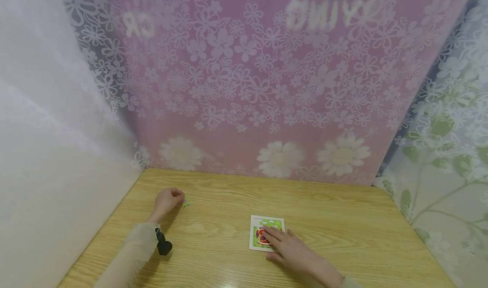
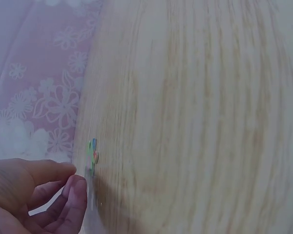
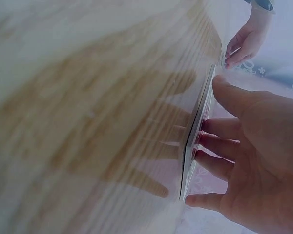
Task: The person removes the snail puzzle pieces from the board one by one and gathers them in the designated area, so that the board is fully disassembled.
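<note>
Pale sleeve (image 1: pixel 127 254), near left; beyond it, left hand (image 1: pixel 166 202), close beside small coloured pieces (image 1: pixel 185 203), whether pinching one cannot be told. Right of these, on the bench (image 1: pixel 213 245): white-framed picture board (image 1: pixel 258 237), right hand (image 1: pixel 299 254) resting across it, straight-fingered, grasping nothing; light, steady pressure should best prevent sliding.

From my head, one camera is looking forward and down from above, taking in the yellow wood-grain tabletop (image 1: pixel 217 241), the pink flower-printed sheet (image 1: pixel 244 89) behind and both bare hands. Turned sideways, the left-wrist view is facing past my left hand (image 2: pixel 39 195) at close range, sharing the tiny multicoloured piece (image 2: pixel 94 151) with my head view. Beside my right hand (image 3: pixel 254 146), the third is skimming low, catching the square white-bordered picture board (image 1: pixel 258 237) edge-on and my left hand beyond.
</note>
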Action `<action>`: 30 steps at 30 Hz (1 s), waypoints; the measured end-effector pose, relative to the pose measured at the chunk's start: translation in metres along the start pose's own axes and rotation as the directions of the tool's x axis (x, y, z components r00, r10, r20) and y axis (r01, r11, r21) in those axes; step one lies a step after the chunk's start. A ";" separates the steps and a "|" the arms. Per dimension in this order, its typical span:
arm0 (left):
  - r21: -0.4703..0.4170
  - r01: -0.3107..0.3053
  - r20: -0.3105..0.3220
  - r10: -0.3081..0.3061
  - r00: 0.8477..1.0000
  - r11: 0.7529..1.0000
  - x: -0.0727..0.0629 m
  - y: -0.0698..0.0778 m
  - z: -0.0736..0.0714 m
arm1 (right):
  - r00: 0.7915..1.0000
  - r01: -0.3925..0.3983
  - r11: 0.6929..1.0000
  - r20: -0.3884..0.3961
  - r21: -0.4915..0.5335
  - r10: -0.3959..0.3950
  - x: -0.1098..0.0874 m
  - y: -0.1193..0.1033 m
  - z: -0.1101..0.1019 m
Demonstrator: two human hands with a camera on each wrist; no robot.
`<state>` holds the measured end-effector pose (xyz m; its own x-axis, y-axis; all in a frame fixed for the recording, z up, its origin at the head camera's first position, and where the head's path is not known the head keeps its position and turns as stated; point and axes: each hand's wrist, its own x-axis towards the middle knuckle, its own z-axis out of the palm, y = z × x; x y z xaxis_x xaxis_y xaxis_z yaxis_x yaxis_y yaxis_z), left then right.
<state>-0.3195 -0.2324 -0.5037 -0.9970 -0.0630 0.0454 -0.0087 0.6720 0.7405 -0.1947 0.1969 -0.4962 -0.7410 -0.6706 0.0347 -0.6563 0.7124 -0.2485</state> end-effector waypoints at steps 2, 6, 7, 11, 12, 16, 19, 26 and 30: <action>0.012 0.007 -0.016 -0.007 1.000 1.000 0.001 -0.001 0.000 | 1.000 0.002 1.000 -0.001 0.001 -0.002 0.000 0.000 0.000; -0.003 0.000 -0.043 -0.001 0.999 1.000 0.001 0.003 -0.001 | 1.000 0.002 1.000 -0.001 -0.001 -0.002 0.000 0.000 0.000; -0.010 -0.007 -0.047 0.006 0.999 1.000 0.000 0.004 -0.001 | 1.000 0.001 1.000 0.000 0.000 -0.001 0.000 0.000 -0.001; -0.069 -0.022 -0.049 0.018 0.999 0.997 -0.004 0.012 -0.001 | 1.000 -0.005 1.000 0.008 0.021 0.005 0.000 -0.001 -0.002; -0.085 -0.026 -0.048 0.022 0.999 0.996 -0.005 0.013 0.000 | 1.000 -0.007 1.000 0.009 0.028 0.007 0.000 -0.001 -0.003; -0.153 -0.039 -0.031 0.035 0.999 0.988 -0.011 0.022 0.002 | 1.000 -0.007 0.999 0.007 0.048 0.006 0.000 -0.002 -0.005; -0.178 -0.044 -0.013 0.042 0.999 0.983 -0.013 0.028 0.006 | 1.000 -0.004 0.998 0.003 0.057 0.004 -0.001 -0.002 -0.005; -0.201 -0.081 0.015 0.086 0.996 0.976 -0.018 0.041 0.019 | 1.000 0.010 0.999 -0.012 0.044 -0.009 -0.001 -0.002 -0.004; -0.211 -0.105 0.036 0.116 0.993 0.972 -0.021 0.051 0.027 | 0.999 0.018 0.999 -0.031 0.048 -0.016 -0.001 -0.002 -0.003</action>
<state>-0.3009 -0.1765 -0.4854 -0.9934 0.0419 0.1064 0.1129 0.5044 0.8560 -0.1927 0.1972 -0.4929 -0.7344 -0.6753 0.0684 -0.6616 0.6897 -0.2941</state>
